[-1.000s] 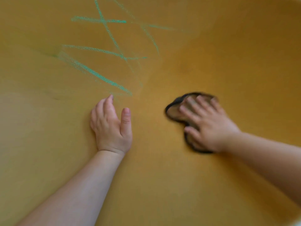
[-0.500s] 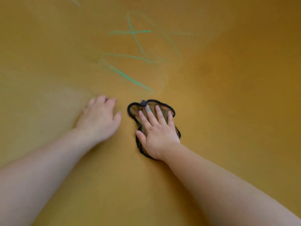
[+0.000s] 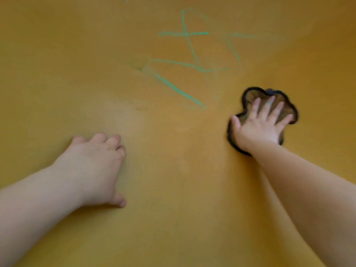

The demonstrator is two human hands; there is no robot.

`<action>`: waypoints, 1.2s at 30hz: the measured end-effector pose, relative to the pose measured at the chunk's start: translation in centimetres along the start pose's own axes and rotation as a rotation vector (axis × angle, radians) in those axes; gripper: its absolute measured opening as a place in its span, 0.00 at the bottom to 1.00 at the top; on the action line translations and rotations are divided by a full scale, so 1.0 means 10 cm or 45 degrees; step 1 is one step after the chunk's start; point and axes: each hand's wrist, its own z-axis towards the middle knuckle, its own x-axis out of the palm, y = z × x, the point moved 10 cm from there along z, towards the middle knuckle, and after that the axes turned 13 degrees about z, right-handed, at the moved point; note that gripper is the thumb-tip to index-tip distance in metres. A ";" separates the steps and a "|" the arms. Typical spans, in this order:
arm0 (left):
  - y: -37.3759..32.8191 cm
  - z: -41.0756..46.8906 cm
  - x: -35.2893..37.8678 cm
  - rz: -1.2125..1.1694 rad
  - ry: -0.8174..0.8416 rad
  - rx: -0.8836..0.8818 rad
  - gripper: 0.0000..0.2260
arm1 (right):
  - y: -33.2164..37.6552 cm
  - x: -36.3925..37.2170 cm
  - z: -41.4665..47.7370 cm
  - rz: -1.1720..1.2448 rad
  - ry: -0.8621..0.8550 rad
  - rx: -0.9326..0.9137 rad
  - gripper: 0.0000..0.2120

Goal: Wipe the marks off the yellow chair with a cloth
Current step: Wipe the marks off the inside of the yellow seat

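Note:
The yellow chair surface [image 3: 173,189] fills the whole view. Green chalk-like marks [image 3: 179,91] cross it in the upper middle, some lines bright, some faint. A small brownish cloth with a black edge [image 3: 248,97] lies flat on the chair at the right, below and right of the marks. My right hand [image 3: 260,126] presses on the cloth with fingers spread and covers most of it. My left hand [image 3: 96,166] rests palm down on the bare chair at the lower left, fingers slightly curled, holding nothing.
Both forearms reach in from the bottom corners. A paler smudged patch [image 3: 123,116] lies on the yellow surface left of the lowest green line.
My right hand has slid the cloth from beside the left hand out to the right. The left hand has stayed planted on the chair; the view has shifted.

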 end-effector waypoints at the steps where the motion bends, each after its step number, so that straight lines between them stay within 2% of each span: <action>1: -0.01 0.01 -0.01 -0.001 -0.002 0.010 0.54 | 0.28 0.09 -0.07 0.092 0.008 -0.006 0.43; 4: -0.03 0.05 -0.01 -0.004 0.002 0.021 0.50 | 1.23 0.33 -0.44 0.214 0.090 -0.276 0.39; 7: -0.03 0.08 0.01 0.001 0.002 0.024 0.49 | 1.94 0.52 -1.13 0.172 0.296 -0.797 0.34; 10: -0.04 0.08 0.04 -0.010 0.008 0.022 0.48 | 1.84 0.54 -1.71 0.074 0.456 -1.242 0.31; 12: -0.04 0.08 0.05 -0.010 0.005 0.026 0.48 | 1.39 0.53 -1.74 0.008 0.497 -1.317 0.30; 15: -0.04 0.09 0.07 -0.018 0.026 0.033 0.49 | 0.62 0.37 -1.05 -0.151 0.323 -1.112 0.33; 17: -0.05 0.11 0.08 -0.013 0.036 0.025 0.49 | 0.16 0.10 -0.36 -0.217 0.129 -0.784 0.39; 19: -0.06 0.12 0.08 -0.004 0.047 0.023 0.47 | -0.07 -0.11 0.10 -0.229 -0.014 -0.496 0.41; 22: -0.06 0.13 0.08 -0.001 0.057 0.025 0.46 | 0.10 -0.09 0.21 -0.032 -0.116 -0.131 0.39; 24: -0.06 0.13 0.08 -0.004 0.053 0.026 0.46 | 0.48 0.06 0.02 0.144 -0.090 -0.004 0.41; 26: -0.04 0.13 0.06 -0.015 0.031 0.027 0.44 | 1.08 0.29 -0.32 0.202 0.020 -0.172 0.39; 30: 0.01 0.11 0.01 -0.063 -0.025 0.021 0.39 | 2.10 0.53 -1.46 0.206 0.324 -0.922 0.33; 33: 0.02 0.10 0.00 -0.079 -0.042 0.030 0.39 | 1.88 0.52 -2.13 0.148 0.506 -1.393 0.30; 35: 0.02 0.09 0.01 -0.082 -0.038 0.037 0.39 | 1.39 0.50 -2.01 0.075 0.521 -1.464 0.30; 36: 0.03 0.09 0.01 -0.084 -0.037 0.037 0.40 | 1.12 0.46 -1.73 0.020 0.454 -1.392 0.30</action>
